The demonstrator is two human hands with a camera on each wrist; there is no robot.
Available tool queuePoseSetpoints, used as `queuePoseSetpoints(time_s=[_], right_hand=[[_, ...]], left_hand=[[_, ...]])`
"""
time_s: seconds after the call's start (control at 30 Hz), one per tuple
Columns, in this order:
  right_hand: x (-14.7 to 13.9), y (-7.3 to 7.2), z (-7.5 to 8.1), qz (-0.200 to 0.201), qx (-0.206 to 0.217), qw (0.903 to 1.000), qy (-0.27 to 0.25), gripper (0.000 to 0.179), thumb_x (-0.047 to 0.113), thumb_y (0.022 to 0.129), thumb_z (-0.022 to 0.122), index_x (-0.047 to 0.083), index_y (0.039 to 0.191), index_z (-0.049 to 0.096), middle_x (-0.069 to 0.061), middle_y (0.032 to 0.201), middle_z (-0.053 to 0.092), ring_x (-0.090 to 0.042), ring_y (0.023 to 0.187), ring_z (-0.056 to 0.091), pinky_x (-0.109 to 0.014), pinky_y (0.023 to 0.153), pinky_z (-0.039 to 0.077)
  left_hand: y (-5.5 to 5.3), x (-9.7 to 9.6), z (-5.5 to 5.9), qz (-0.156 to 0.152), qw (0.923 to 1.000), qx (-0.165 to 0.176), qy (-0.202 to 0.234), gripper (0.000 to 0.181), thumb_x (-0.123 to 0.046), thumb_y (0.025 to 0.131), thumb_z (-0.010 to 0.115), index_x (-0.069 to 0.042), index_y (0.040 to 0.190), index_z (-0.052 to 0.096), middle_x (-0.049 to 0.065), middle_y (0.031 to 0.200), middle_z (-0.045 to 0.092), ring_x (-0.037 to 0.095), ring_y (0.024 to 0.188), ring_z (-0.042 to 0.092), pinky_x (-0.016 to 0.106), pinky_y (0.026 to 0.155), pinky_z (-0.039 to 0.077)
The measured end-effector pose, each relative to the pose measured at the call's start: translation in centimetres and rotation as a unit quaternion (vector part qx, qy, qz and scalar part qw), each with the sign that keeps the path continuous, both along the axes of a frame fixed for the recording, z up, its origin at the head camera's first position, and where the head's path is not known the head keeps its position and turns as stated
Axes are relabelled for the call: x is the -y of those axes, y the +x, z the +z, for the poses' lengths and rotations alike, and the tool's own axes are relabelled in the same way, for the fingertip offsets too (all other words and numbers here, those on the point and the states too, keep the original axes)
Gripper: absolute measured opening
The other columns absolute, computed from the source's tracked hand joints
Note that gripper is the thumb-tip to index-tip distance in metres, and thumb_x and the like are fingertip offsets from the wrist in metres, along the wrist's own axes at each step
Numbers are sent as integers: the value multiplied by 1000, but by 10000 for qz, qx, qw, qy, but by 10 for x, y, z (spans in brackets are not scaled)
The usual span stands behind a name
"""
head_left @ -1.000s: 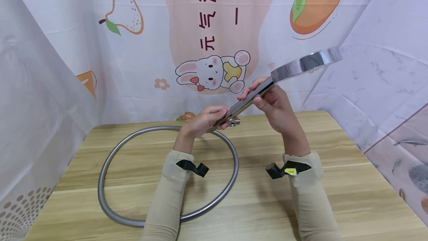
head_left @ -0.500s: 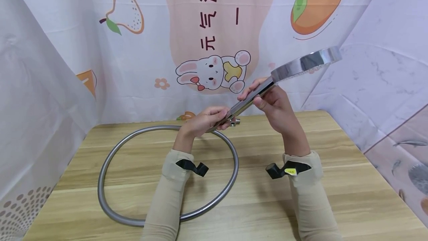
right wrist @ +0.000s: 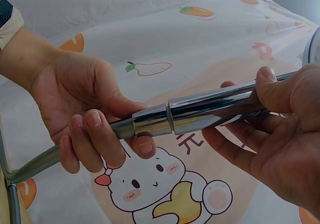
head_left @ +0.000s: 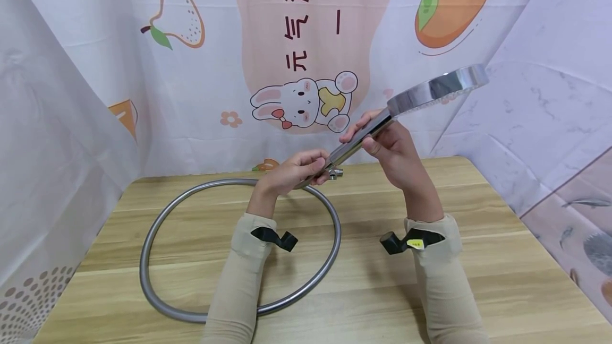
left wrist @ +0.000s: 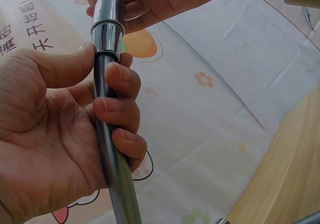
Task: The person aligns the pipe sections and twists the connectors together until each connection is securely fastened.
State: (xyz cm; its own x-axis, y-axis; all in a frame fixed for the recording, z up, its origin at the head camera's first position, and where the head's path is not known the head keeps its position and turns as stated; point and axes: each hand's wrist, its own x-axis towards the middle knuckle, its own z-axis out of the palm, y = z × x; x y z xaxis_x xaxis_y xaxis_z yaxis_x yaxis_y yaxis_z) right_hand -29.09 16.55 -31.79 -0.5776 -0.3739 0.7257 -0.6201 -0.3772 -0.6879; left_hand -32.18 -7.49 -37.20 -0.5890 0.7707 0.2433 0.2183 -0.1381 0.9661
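Observation:
A chrome handheld shower head is held up over the back of the table, its round head tilted up to the right. My right hand grips its handle, thumb on one side and fingers on the other. At the handle's lower end, my left hand curls round the grey metal shower hose. The left thumb and forefinger lie at the hose's chrome end nut, which lines up with the handle and shows a thin seam against it. The rest of the hose loops on the table.
Behind the left fingertips, a small chrome fitting lies near the back edge of the wooden table. A printed curtain hangs directly behind the table, with more sheeting along both sides. The left forearm crosses over the hose loop.
My left thumb shifts slightly at the hose's end nut. The right hand and the shower head stay in nearly the same place.

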Motion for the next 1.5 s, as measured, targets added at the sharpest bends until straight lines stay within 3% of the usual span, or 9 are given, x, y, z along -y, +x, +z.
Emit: queuePoseSetpoints(time_s=[0.17, 0.3, 0.53, 0.73, 0.93, 1.0, 1.3, 1.5], right_hand=[[0, 0, 0, -26, -43, 10000, 35, 28, 13, 98, 62, -3, 118, 54, -14, 106, 73, -25, 106, 72, -32, 95, 56], [0, 0, 0, -28, -76, 10000, 53, 28, 14, 98, 62, -4, 118, 54, -14, 106, 73, -24, 106, 72, -32, 95, 55], [1, 0, 0, -8, -61, 10000, 55, 28, 14, 97, 63, -3, 118, 54, -14, 106, 73, -24, 105, 72, -32, 95, 55], [0, -1, 0, -41, -71, 9999, 58, 28, 13, 97, 62, -3, 118, 54, -14, 105, 73, -24, 105, 72, -32, 95, 56], [0, 0, 1, -42, -54, 10000, 59, 28, 13, 97, 62, -4, 118, 54, -14, 105, 73, -24, 106, 72, -33, 95, 55], [0, 0, 1, -38, -37, 10000, 50, 28, 13, 97, 62, -4, 118, 54, -14, 106, 73, -24, 106, 72, -33, 96, 56], [0, -1, 0, -67, -67, 9999, 71, 28, 11, 98, 62, -6, 118, 53, -14, 105, 73, -24, 105, 72, -33, 95, 56], [0, -1, 0, -55, -69, 9999, 65, 28, 11, 98, 62, -5, 118, 54, -14, 106, 73, -24, 105, 72, -33, 95, 56]], left_hand=[[1, -1, 2, -32, 9999, 144, -15, 49, -33, 110, 41, 12, 112, 59, 3, 82, 58, 14, 76, 46, 25, 76, 40], [1, 0, 2, 1, 9999, 101, -49, 49, -29, 111, 38, 15, 109, 60, 2, 79, 56, 14, 75, 46, 25, 76, 39], [0, 1, -1, 30, 10000, -14, -56, 57, -45, 102, 47, 11, 105, 57, 1, 78, 53, 14, 73, 47, 25, 72, 40], [-3, 2, -2, -17, 9999, -121, -46, 66, -47, 99, 51, 18, 109, 47, 2, 79, 53, 14, 72, 47, 25, 70, 41], [-4, 1, -3, -32, 9999, -113, -9, 46, -47, 98, 52, -2, 105, 56, 2, 79, 53, 14, 71, 47, 25, 69, 41], [-4, 1, -3, -40, 9999, -121, 1, 45, -48, 97, 53, -4, 105, 56, 2, 79, 54, 14, 71, 47, 24, 69, 42], [-3, 1, -3, -22, 9998, -172, -18, 69, -49, 95, 54, 17, 111, 44, 2, 78, 54, 13, 70, 48, 28, 68, 40], [-3, 1, -3, -47, 9999, -163, -12, 69, -49, 96, 54, 17, 114, 43, 2, 79, 53, 13, 70, 47, 31, 68, 38]])
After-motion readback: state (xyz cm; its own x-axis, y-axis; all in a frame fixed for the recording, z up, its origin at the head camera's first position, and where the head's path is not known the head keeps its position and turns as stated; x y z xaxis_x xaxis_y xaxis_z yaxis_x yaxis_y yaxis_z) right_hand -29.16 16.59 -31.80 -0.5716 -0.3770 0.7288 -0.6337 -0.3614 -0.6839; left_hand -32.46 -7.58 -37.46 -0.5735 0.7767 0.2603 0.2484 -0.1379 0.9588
